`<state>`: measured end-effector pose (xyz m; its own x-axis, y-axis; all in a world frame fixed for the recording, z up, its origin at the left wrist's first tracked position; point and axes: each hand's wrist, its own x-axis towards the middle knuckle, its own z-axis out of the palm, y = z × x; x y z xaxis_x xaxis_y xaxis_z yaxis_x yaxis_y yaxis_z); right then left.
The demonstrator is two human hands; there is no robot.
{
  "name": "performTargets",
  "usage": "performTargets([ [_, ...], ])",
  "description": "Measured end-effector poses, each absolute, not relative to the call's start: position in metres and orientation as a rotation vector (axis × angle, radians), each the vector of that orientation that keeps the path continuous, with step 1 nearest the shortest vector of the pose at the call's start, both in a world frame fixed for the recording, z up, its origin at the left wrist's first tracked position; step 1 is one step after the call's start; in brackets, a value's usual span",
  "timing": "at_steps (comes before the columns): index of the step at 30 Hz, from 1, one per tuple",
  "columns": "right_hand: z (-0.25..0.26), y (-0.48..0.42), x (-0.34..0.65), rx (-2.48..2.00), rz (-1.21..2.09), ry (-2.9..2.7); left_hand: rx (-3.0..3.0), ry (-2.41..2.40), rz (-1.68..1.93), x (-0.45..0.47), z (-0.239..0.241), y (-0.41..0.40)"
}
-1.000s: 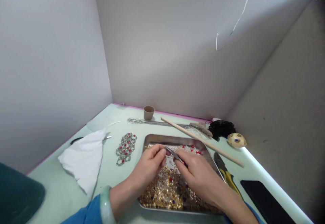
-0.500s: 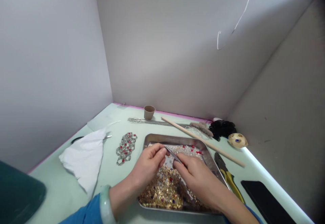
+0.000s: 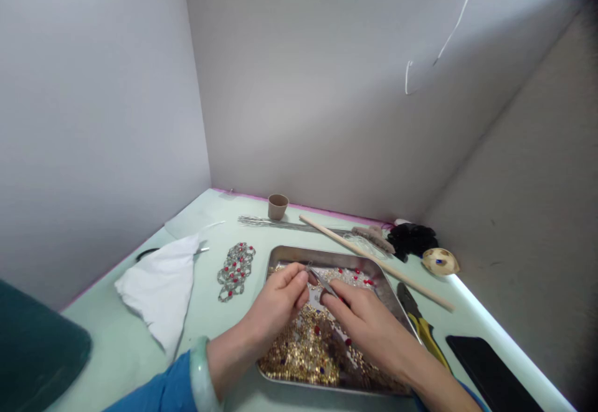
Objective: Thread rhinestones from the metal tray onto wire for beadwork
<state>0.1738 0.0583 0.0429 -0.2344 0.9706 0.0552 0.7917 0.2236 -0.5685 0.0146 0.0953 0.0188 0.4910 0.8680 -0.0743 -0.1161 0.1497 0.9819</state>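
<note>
Over the metal tray (image 3: 317,253), my left hand (image 3: 283,293) pinches a small loop of thin wire (image 3: 309,265) between thumb and fingertips. My right hand (image 3: 359,312) is closed round a slim, pointed grey metal tool (image 3: 323,282); a bit of red shows by its grip, and its exact kind is unclear. The tool's tip meets the wire at the left fingertips. Under both hands lie many gold beads (image 3: 299,349), with red beads (image 3: 357,278) and clear ones at the tray's far side. Left of the tray rests a wirework piece with red beads (image 3: 237,272).
A white cloth (image 3: 159,287) lies on the left, partly over a dark-handled tool. Behind the tray are a brown cup (image 3: 278,206), wire strands (image 3: 299,225) and a wooden stick (image 3: 411,281). Yellow-handled pliers (image 3: 423,328) and a black flat object (image 3: 490,371) lie right.
The whole view has shifted slightly, so things sit a little further right. A small wire loop now shows above my left fingertips, beside the tool's tip. Both hands keep their grips.
</note>
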Motion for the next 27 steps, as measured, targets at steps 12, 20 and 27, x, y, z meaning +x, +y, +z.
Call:
performTargets([
  [12,0.035,0.057,0.171,-1.697,0.358,-2.162,1.138,0.801,0.837,0.015,0.019,0.095],
  [20,0.033,0.056,0.168,-1.604,0.563,-2.105,0.997,0.629,0.814,0.010,0.013,0.099],
  [27,0.039,0.058,0.174,-1.732,0.464,-2.092,1.041,0.613,0.827,0.014,0.012,0.100],
])
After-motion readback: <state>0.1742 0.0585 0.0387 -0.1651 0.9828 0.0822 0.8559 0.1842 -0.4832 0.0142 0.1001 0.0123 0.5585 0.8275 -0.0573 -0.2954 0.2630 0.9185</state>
